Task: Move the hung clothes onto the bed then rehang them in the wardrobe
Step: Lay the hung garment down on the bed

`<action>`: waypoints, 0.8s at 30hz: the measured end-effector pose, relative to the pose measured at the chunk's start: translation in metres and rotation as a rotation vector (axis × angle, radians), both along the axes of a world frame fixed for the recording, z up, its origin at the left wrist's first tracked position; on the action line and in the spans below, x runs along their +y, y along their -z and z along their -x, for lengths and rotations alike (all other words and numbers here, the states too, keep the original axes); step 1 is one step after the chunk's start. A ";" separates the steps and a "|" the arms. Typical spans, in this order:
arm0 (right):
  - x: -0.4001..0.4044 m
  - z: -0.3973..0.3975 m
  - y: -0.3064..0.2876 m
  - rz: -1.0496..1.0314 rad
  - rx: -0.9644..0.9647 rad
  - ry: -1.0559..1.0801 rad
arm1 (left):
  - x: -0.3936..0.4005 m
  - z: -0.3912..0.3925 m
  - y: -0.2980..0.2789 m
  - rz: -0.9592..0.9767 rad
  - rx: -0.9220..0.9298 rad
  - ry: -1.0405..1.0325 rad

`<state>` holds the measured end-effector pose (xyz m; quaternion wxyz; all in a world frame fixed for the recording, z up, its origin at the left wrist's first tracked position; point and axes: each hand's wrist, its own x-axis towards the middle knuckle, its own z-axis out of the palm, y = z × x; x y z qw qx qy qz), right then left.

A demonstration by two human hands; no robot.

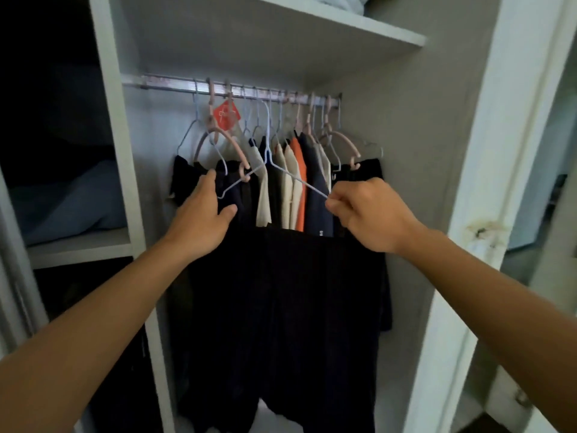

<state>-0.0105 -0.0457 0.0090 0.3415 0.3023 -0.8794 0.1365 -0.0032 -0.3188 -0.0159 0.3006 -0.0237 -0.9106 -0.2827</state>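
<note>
Below the rail point(231, 89): thin wire hanger point(271, 165), bar level; right hand point(363, 214) pinching its end, left hand point(203, 214) loosely spread on dark cloth point(281, 307).

A row of clothes point(293, 182) hangs on the wardrobe rail point(187, 85), black pieces at the left and right ends, cream, orange and navy ones between, on pale wire and pink plastic hangers. Nearer, a pale blue wire hanger point(271, 165) sits tilted, its right end lower, with a long black garment point(281, 323) hanging straight down under it.
</note>
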 end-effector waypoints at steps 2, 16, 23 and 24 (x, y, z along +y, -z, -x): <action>0.022 -0.017 0.006 0.016 -0.012 -0.023 | 0.021 0.002 0.007 0.000 -0.033 0.024; 0.236 -0.156 0.032 0.127 -0.245 0.197 | 0.200 -0.033 0.024 -0.028 0.040 0.350; 0.350 -0.254 0.063 0.285 -0.270 0.449 | 0.339 -0.098 0.049 -0.194 0.021 0.662; 0.366 -0.267 0.068 0.315 -0.272 0.483 | 0.358 -0.107 0.052 -0.200 0.006 0.698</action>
